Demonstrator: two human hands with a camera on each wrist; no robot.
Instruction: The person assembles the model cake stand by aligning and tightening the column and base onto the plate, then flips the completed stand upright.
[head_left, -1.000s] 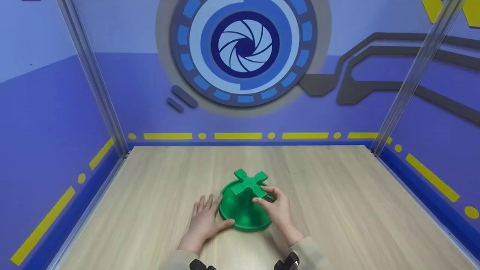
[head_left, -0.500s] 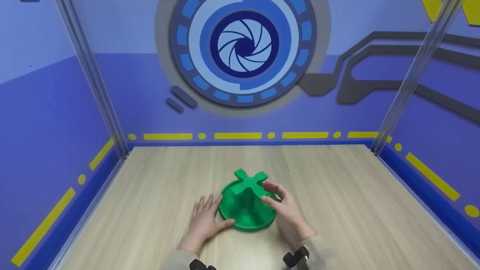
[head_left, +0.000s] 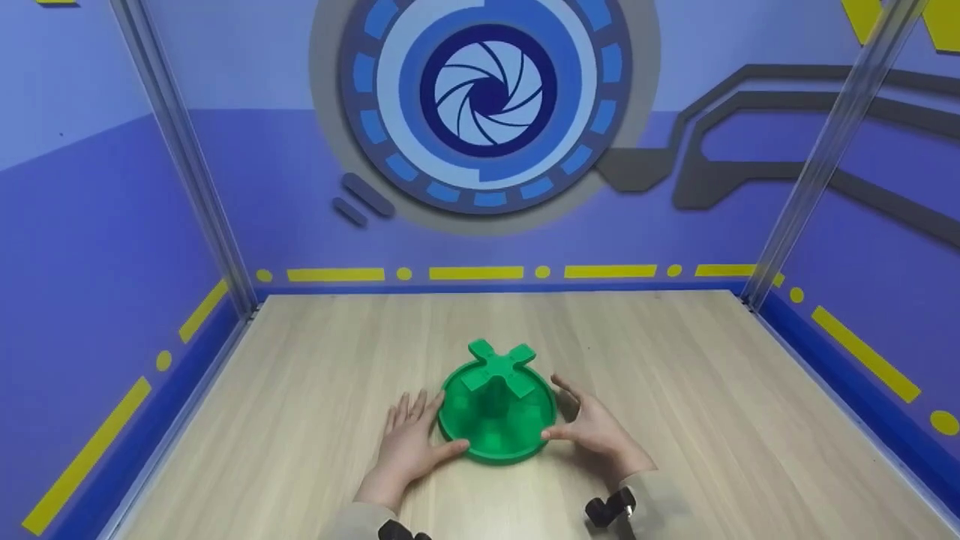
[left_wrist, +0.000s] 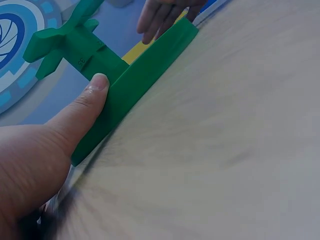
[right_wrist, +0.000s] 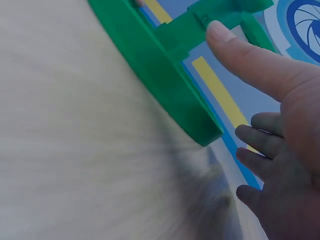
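Observation:
A green round dish (head_left: 504, 455) with a raised rim stands on the table. From its middle rises a green post (left_wrist: 92, 55) topped by a cross-shaped piece (head_left: 499, 365) with stubby arms. My left hand (head_left: 409, 446) rests at the dish's left side, its fingers extended along the edge and its thumb (left_wrist: 82, 107) laid on the rim. At the right side my right hand (head_left: 596, 431) is spread, thumb and fingers apart, holding nothing. Its thumb (right_wrist: 250, 62) is close to the dish's edge in the head view; contact there cannot be told.
The wood-grain table (head_left: 337, 345) extends around the dish on every side. Blue panels with yellow stripes (head_left: 476, 273) enclose it at the back and both sides, with metal posts (head_left: 199, 187) at the corners.
My right hand has let go of the cross-shaped piece's near right arm and moved right and toward me to the dish's right edge, its fingers spreading. My left hand has stayed in place.

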